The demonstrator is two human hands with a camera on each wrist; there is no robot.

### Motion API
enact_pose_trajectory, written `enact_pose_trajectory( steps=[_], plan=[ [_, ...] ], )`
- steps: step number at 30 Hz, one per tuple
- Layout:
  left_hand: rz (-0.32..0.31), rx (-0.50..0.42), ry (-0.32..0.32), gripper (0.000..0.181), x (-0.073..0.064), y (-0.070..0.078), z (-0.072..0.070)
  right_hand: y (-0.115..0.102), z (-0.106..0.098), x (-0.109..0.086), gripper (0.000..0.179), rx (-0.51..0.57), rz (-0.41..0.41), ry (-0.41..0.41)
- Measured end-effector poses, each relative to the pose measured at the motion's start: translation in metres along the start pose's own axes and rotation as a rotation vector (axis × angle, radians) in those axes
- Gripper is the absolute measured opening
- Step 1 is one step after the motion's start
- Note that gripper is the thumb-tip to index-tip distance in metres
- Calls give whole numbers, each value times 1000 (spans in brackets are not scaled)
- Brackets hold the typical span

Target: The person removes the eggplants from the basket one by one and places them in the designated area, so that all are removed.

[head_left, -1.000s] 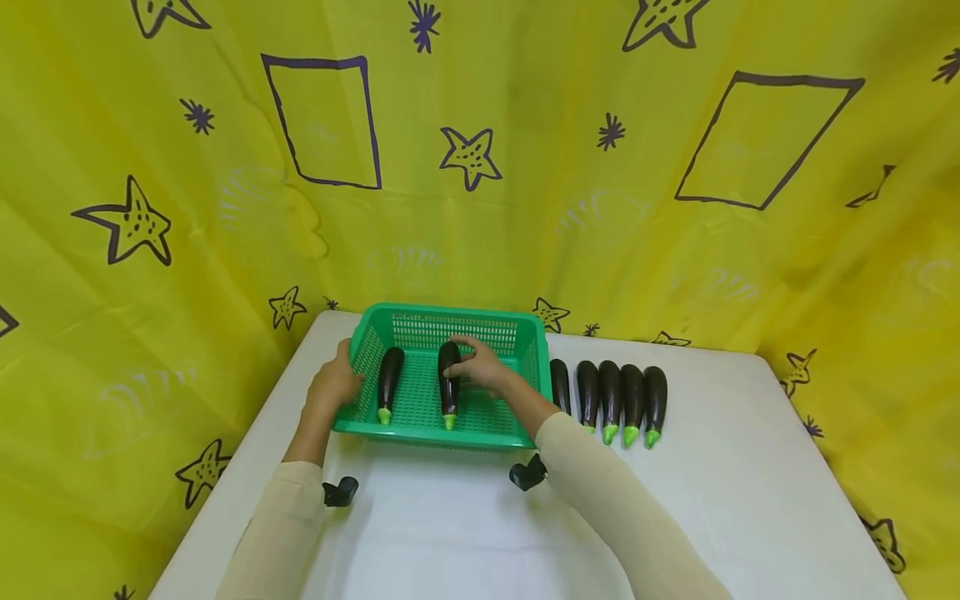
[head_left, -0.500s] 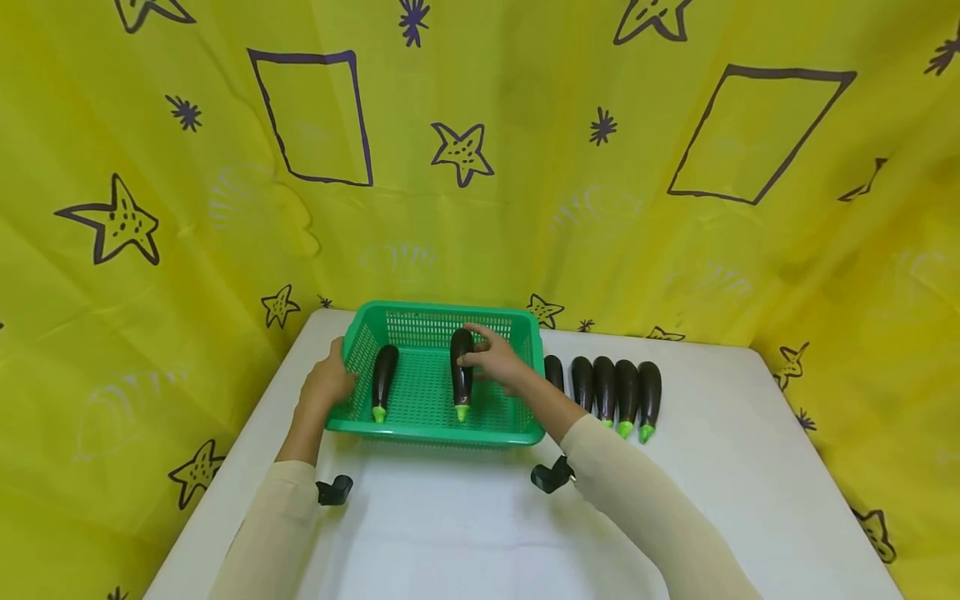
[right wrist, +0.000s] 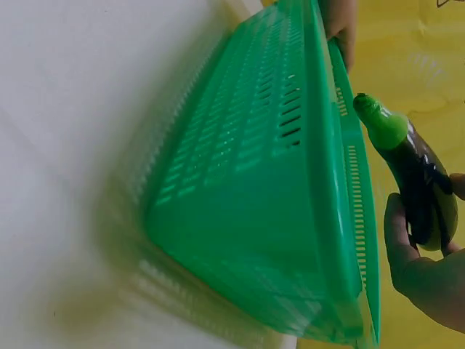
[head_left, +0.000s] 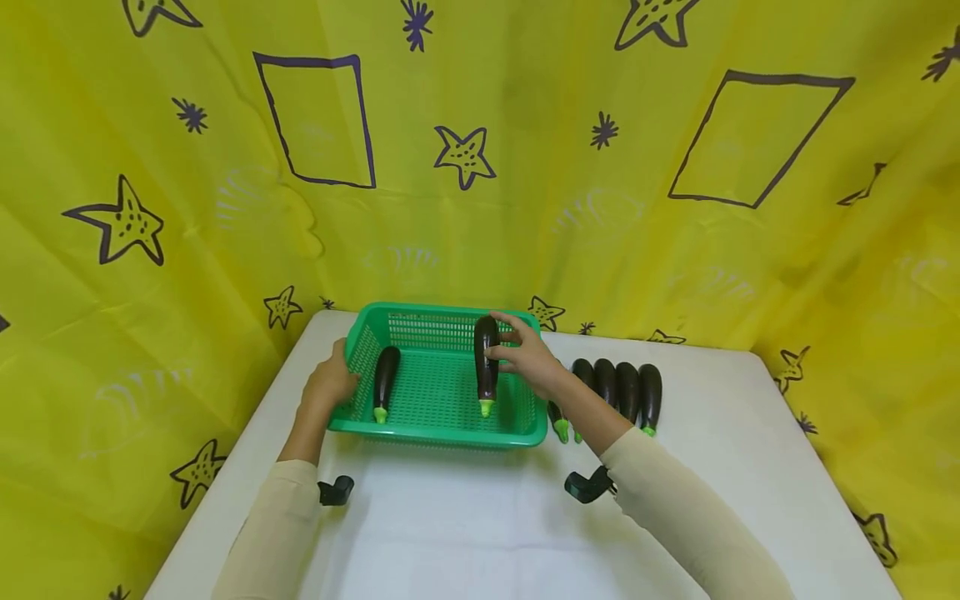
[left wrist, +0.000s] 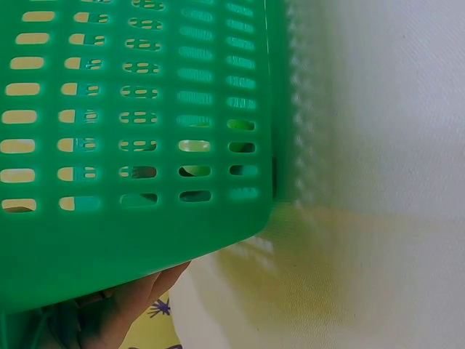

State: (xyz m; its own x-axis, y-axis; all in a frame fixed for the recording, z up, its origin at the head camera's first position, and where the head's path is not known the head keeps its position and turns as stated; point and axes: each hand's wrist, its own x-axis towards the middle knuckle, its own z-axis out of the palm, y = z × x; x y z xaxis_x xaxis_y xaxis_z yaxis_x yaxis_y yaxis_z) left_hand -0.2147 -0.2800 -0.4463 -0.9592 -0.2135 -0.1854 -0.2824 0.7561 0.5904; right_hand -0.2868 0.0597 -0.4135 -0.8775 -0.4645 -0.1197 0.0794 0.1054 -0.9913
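Observation:
A green plastic basket (head_left: 435, 435) with slotted walls stands on the table. My left hand (head_left: 330, 385) grips its left rim; in the left wrist view the slotted wall covers most of that hand (left wrist: 123, 309). My right hand (head_left: 531, 358) pinches a dark eggplant (head_left: 486, 358) by its upper body, over the right part of the basket. In the right wrist view that eggplant (right wrist: 418, 178) shows above the rim, green stem end toward the basket. Another eggplant (head_left: 386, 383) lies inside at the left.
Right of the basket, several more eggplants (head_left: 628, 387) lie in a row on the white table (head_left: 750, 467), partly hidden by my right forearm. A yellow patterned curtain (head_left: 510, 225) surrounds the table's back and sides.
My right hand has lifted the eggplant from the basket's middle and carried it to the right. My left hand stays on the rim.

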Motion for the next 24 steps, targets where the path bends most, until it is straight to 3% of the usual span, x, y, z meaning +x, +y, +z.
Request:
enact_pose_trajectory(
  steps=[12,24],
  plan=[
    [-6,-9,-7,71,-1,0,0,11,-37,-31,75,-65,-66,89],
    [-4,-18,4,70,-2,0,1,25,-79,-67,77,-49,-30,175]
  ],
)
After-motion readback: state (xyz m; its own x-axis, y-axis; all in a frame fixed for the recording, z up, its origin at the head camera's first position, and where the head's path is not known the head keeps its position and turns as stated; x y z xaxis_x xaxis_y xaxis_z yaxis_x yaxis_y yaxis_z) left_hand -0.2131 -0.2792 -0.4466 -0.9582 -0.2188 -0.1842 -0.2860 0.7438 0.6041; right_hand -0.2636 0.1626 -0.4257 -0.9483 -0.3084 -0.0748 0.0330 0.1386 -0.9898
